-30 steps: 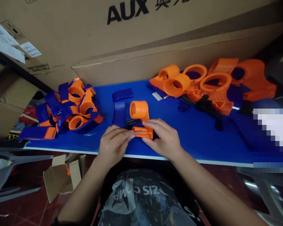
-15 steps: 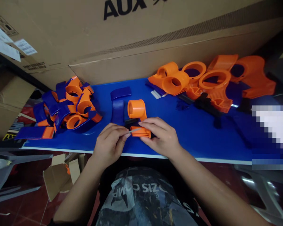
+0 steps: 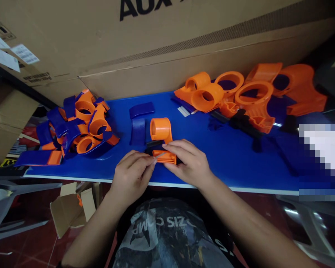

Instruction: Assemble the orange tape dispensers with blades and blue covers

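My right hand [image 3: 190, 162] is closed round an orange plastic tape dispenser body [image 3: 160, 129], whose ring end points away from me and whose slotted end [image 3: 167, 159] faces me. In a pinch between thumb and fingers, my left hand [image 3: 131, 174] has a thin grey strip [image 3: 161, 154], which looks like metal. The strip's far end lies over the slotted end of the orange body; whether it is seated in a slot I cannot tell. Just beyond, two curved blue plastic pieces [image 3: 138, 132] lie on the blue table top [image 3: 212, 160]. Something dark beside the dispenser is partly hidden.
At the left is a pile of orange and blue tape dispensers [image 3: 85, 123]. Several orange bodies [image 3: 208, 97] lie at the back right, with small pale strips [image 3: 183, 111] and black parts [image 3: 240, 123] near them. A large cardboard box [image 3: 106, 44] stands behind; an open carton [image 3: 69, 208] is below.
My left hand has shifted slightly right, bringing the grey strip further over the orange slotted end. My right hand still holds the dispenser body. The whole view has shifted a little.
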A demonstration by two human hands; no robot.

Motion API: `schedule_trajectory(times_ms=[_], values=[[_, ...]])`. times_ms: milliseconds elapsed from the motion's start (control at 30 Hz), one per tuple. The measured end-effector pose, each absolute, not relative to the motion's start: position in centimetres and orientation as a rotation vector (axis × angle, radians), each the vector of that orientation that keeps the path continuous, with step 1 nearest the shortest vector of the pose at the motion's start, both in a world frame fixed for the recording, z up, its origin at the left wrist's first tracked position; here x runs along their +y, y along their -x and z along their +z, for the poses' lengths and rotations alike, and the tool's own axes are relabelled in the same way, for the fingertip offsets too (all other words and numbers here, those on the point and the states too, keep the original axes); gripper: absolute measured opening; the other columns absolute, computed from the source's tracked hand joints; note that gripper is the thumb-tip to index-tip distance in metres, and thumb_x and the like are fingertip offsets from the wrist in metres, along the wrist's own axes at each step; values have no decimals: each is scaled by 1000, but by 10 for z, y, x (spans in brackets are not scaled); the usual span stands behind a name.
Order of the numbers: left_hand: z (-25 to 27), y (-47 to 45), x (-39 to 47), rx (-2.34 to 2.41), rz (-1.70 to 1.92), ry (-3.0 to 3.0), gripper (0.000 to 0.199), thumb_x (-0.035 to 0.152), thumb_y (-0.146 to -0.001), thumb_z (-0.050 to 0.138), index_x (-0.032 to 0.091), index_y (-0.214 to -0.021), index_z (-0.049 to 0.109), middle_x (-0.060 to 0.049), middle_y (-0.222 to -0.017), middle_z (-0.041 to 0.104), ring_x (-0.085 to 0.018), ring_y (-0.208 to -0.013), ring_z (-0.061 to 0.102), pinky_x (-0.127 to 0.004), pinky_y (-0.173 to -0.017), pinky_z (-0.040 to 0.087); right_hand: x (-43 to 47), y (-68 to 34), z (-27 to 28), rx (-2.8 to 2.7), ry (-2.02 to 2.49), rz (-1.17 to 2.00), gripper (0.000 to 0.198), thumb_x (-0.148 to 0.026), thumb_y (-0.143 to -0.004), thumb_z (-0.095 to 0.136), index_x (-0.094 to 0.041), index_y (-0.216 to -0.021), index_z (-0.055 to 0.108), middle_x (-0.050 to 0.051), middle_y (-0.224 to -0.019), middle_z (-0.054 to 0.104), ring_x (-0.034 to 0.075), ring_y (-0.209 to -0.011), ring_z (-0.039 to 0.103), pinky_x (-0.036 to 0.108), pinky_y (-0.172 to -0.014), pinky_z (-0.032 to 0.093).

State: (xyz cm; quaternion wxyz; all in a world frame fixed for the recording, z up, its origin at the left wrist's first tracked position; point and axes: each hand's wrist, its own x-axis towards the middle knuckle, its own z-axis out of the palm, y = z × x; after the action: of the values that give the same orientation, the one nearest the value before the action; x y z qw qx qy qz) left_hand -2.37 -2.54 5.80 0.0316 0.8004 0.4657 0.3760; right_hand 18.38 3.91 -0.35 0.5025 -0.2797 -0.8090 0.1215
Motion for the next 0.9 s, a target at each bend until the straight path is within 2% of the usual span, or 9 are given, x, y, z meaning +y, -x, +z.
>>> schedule_trajectory(times_ms=[167, 367, 500, 600, 667, 800, 900], values=[[55, 21, -37, 1626, 1114, -2374, 10, 12, -92, 67, 19, -98, 63, -5, -95, 72, -16, -89, 70, -29, -81, 57, 38, -184, -5, -1977, 677, 287, 48, -25, -85, 81, -23, -131, 66, 11, -118, 74, 26, -102, 74, 45, -90, 64], [47, 21, -41, 1694, 1365, -1955, 16, 8, -83, 69, 21, -85, 58, -1, -91, 65, -15, -84, 70, -28, -74, 57, 37, -183, -4, -1980, 701, 268, 45, -23, -86, 80, -24, -130, 66, 11, -117, 74, 26, -102, 75, 45, -89, 64], [48, 17, -35, 1606, 1525, -1520, 19, 15, -82, 74, 19, -76, 56, -7, -116, 67, -15, -80, 73, -33, -75, 61, 38, -182, -4, -1985, 687, 255, 44, -23, -86, 80, -22, -128, 67, 12, -116, 75, 26, -101, 75, 45, -88, 64], [52, 13, -28, 1501, 1490, -1331, 19, 22, -81, 80, 18, -74, 62, -12, -128, 70, -20, -95, 75, -36, -84, 61, 38, -182, -5, -1984, 711, 245, 44, -22, -87, 79, -24, -128, 67, 11, -116, 75, 26, -100, 75, 46, -88, 64], [53, 12, -22, 1451, 1472, -1257, 20, 26, -76, 86, 17, -75, 68, -12, -121, 74, -22, -101, 74, -34, -86, 60, 38, -182, -7, -1981, 740, 241, 43, -22, -87, 78, -24, -129, 67, 11, -117, 75, 27, -102, 75, 47, -88, 65], [45, 14, -10, 1373, 1460, -1137, 25, 31, -70, 94, 18, -79, 73, -5, -95, 75, -14, -79, 70, -28, -75, 58, 39, -182, -9, -1979, 761, 229, 43, -21, -87, 77, -23, -129, 67, 12, -119, 74, 27, -105, 74, 46, -89, 65], [41, 16, -3, 1303, 1395, -1122, 26, 36, -77, 90, 19, -87, 74, -2, -85, 73, -13, -73, 68, -28, -72, 57, 41, -184, -9, -2002, 770, 221, 41, -20, -89, 76, -22, -129, 67, 13, -119, 74, 28, -107, 74, 47, -91, 65]])
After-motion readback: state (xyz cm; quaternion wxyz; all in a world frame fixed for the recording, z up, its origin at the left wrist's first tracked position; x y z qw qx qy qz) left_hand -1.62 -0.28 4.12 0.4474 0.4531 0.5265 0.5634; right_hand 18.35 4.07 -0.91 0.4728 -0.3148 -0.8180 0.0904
